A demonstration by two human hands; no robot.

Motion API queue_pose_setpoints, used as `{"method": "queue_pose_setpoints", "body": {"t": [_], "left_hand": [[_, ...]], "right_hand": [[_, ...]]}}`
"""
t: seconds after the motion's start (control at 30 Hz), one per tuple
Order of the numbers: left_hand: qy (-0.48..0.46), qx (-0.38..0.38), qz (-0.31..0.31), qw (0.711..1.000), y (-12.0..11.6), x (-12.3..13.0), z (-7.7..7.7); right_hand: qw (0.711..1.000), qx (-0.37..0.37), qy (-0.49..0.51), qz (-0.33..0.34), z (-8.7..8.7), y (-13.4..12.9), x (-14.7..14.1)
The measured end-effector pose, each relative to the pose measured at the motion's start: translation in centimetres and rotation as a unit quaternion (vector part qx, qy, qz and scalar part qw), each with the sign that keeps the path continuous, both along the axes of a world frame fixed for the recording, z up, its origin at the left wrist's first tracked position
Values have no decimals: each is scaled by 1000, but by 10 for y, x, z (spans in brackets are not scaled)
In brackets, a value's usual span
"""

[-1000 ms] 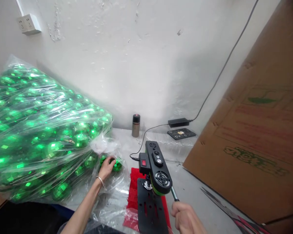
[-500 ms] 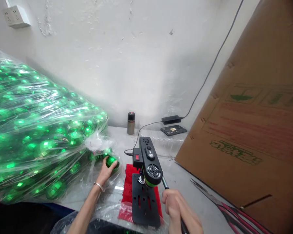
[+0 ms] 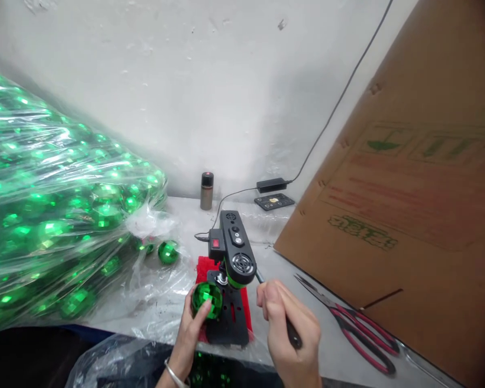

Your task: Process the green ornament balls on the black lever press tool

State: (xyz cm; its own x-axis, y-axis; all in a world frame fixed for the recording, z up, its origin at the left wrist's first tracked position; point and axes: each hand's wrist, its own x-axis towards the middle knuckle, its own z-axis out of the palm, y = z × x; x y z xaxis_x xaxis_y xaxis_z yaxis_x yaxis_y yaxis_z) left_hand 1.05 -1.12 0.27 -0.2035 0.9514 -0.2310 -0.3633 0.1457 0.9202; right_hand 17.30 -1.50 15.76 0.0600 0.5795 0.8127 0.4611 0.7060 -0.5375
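A shiny green faceted ball [image 3: 207,299] is in my left hand [image 3: 189,328], with the thumb across its front. It is over the left part of the black slotted base plate [image 3: 229,333] of a small black machine [image 3: 239,245]. The machine has round grilles and a red switch. My right hand [image 3: 291,328] is closed around the black handle [image 3: 294,337] of a metal rod. That rod reaches the machine's right side; where it ends is hidden. Red cloth [image 3: 244,310] lies beneath the base.
A clear plastic bag [image 3: 64,178] of green balls fills the left, with a loose green ball [image 3: 168,251] beside it. Behind stand a small bottle [image 3: 206,191], a power adapter [image 3: 271,185] and a phone [image 3: 274,201]. Right are scissors [image 3: 359,334] and a large cardboard box [image 3: 388,178].
My left hand has brought a green ball from beside the bag rightward and nearer, over the base plate. My right hand keeps hold of the handle. The view has shifted slightly.
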Motion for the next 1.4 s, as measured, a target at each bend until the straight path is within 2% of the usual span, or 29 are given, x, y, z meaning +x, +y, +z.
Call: {"method": "queue_pose_setpoints", "body": {"t": [0.07, 0.17, 0.3, 0.63, 0.73, 0.9, 1.07, 1.27, 1.4], "left_hand": [[115, 28, -9, 993, 1, 6, -10], [254, 51, -31, 965, 5, 11, -21], [345, 69, -33, 935, 7, 15, -30], [433, 159, -26, 887, 13, 33, -30], [448, 155, -8, 881, 20, 36, -32], [451, 156, -27, 878, 23, 35, -40], [456, 170, -27, 873, 22, 36, -44], [466, 200, -4, 862, 21, 38, -49], [473, 201, -5, 858, 20, 38, -50]], "right_hand": [[1000, 0, 2, 1, -2, -1, 0], [1000, 0, 0, 5, -6, -2, 1], [1000, 1, 6, 12, -7, -2, 1], [1000, -15, 14, 21, -8, -6, 1], [1000, -12, 12, 23, -8, -7, 1], [1000, -3, 20, 21, -9, -7, 1], [999, 5, 23, 24, -20, -10, 1], [999, -7, 51, -13, -39, -14, -3], [993, 5, 106, -53, -44, -11, -14]]}}
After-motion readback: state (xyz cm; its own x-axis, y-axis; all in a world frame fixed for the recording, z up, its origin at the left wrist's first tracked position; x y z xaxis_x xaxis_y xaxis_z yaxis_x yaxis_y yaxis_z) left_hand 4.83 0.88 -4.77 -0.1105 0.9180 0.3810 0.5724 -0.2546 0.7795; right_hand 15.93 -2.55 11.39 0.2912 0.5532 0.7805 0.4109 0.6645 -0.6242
